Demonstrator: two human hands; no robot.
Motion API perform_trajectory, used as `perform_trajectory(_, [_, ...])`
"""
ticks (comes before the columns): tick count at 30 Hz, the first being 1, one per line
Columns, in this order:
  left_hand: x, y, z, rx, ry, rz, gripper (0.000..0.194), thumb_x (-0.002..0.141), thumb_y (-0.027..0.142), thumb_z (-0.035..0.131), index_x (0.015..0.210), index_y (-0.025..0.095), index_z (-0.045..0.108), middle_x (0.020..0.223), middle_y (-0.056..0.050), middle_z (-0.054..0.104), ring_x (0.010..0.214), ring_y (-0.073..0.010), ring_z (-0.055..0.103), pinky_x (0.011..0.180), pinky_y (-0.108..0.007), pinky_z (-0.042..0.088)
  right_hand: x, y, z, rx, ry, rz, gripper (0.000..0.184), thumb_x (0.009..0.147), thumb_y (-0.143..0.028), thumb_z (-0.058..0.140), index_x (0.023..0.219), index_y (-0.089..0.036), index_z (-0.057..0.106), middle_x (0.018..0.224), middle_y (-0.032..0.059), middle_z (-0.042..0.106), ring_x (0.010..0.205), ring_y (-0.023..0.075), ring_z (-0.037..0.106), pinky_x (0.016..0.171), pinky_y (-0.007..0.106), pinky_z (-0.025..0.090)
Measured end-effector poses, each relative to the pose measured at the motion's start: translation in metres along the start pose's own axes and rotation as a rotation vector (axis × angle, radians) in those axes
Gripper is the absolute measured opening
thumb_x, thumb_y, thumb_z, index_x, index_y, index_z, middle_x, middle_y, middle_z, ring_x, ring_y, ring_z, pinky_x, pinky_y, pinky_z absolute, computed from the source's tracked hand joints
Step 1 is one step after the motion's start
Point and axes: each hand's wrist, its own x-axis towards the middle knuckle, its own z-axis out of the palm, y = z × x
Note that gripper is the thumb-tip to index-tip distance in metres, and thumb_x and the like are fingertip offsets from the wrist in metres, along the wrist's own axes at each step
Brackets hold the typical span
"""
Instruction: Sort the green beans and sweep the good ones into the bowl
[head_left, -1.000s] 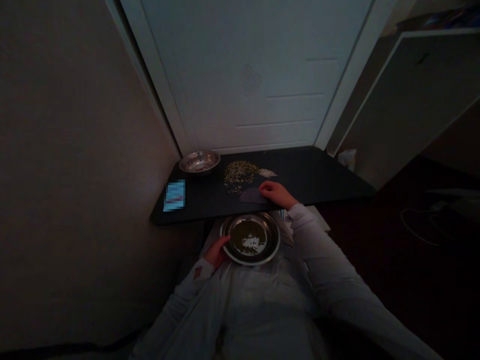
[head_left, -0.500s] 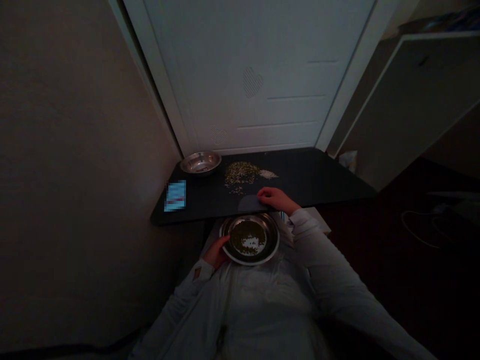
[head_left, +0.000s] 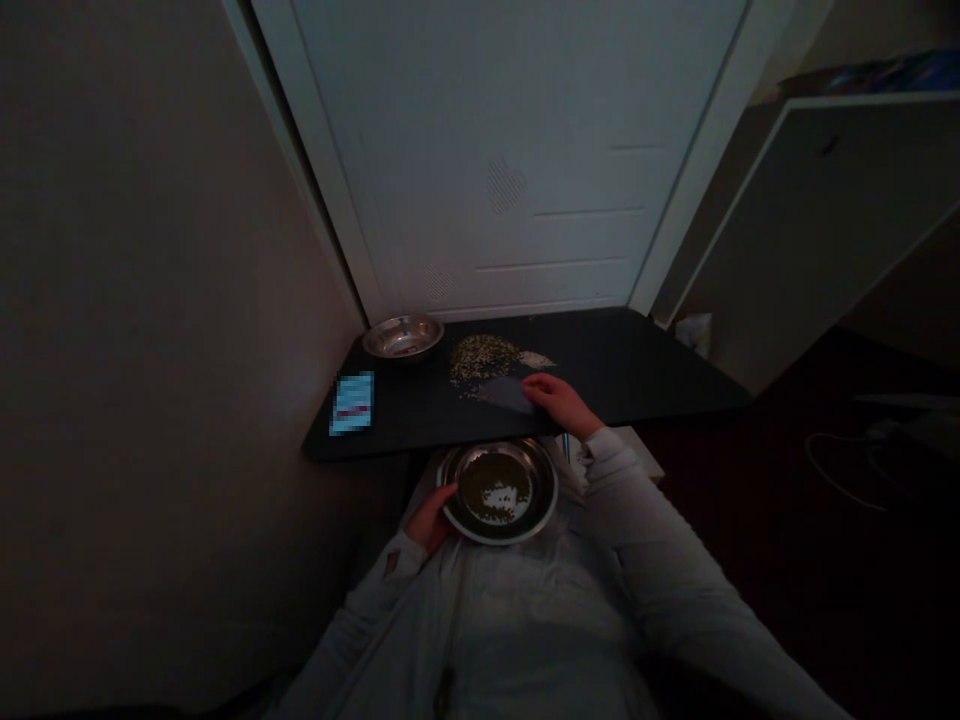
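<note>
My left hand (head_left: 430,518) grips the left rim of a metal bowl (head_left: 545,493) resting on my lap under the board's front edge. Small green beans (head_left: 480,482) lie in it, around a bare, shiny patch. Over the board, my right hand (head_left: 561,402) is closed on a thin, greyish, see-through scraper (head_left: 504,393), which lies flat or nearly so. Just beyond the scraper is a spread pile of mixed green and pale grains (head_left: 481,356). A smaller heap of whitish grains (head_left: 536,359) touches its right side.
The dark board (head_left: 622,365) stands against a white door (head_left: 570,100). A second metal bowl (head_left: 381,345) sits at its back left, with a blurred light-blue item (head_left: 352,403) in front. A wall (head_left: 187,350) rises on the left. Right of the board is a cabinet (head_left: 840,200).
My right hand has pushed the scraper forward to the near edge of the grain pile. My left hand stays on the bowl. The whole view has shifted slightly downward.
</note>
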Motion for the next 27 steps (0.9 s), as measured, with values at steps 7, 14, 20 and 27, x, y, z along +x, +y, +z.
perform_trajectory(7, [-0.001, -0.001, -0.005, -0.026, -0.017, 0.029, 0.021, 0.069, 0.023, 0.055, 0.086, 0.013, 0.062, 0.081, -0.009, 0.069, 0.103, -0.0256, 0.053, 0.089, -0.035, 0.039, 0.033, 0.011, 0.010, -0.204, 0.244, -0.028, 0.021, 0.068, -0.030, 0.046, 0.081, -0.017, 0.056, 0.064, 0.0011, 0.056, 0.060, 0.0127, 0.050, 0.059, 0.026, 0.038])
perform_trajectory(14, [-0.010, 0.001, 0.001, -0.021, 0.034, 0.018, 0.019, 0.072, 0.021, 0.051, 0.086, 0.014, 0.061, 0.079, -0.007, 0.070, 0.101, -0.0234, 0.054, 0.090, -0.035, 0.038, 0.039, 0.004, 0.027, -0.496, 0.221, -0.063, 0.024, 0.074, -0.030, 0.042, 0.089, -0.019, 0.058, 0.077, 0.0032, 0.060, 0.069, 0.0153, 0.053, 0.065, 0.028, 0.039])
perform_trajectory(20, [-0.013, 0.005, -0.003, -0.030, 0.068, 0.024, 0.022, 0.072, 0.022, 0.050, 0.089, 0.013, 0.060, 0.085, -0.008, 0.069, 0.106, -0.0232, 0.051, 0.091, -0.033, 0.038, 0.036, 0.002, 0.027, -0.572, 0.197, -0.060, 0.025, 0.076, -0.030, 0.041, 0.091, -0.019, 0.058, 0.078, 0.0030, 0.061, 0.071, 0.0152, 0.053, 0.065, 0.027, 0.039])
perform_trajectory(27, [-0.012, 0.005, -0.005, -0.039, 0.089, 0.039, 0.028, 0.070, 0.023, 0.054, 0.096, 0.013, 0.058, 0.090, -0.009, 0.068, 0.106, -0.0242, 0.050, 0.091, -0.034, 0.038, 0.034, 0.004, 0.026, -0.539, 0.099, -0.073, 0.023, 0.072, -0.033, 0.046, 0.087, -0.021, 0.059, 0.076, 0.0015, 0.062, 0.067, 0.0140, 0.053, 0.060, 0.025, 0.037])
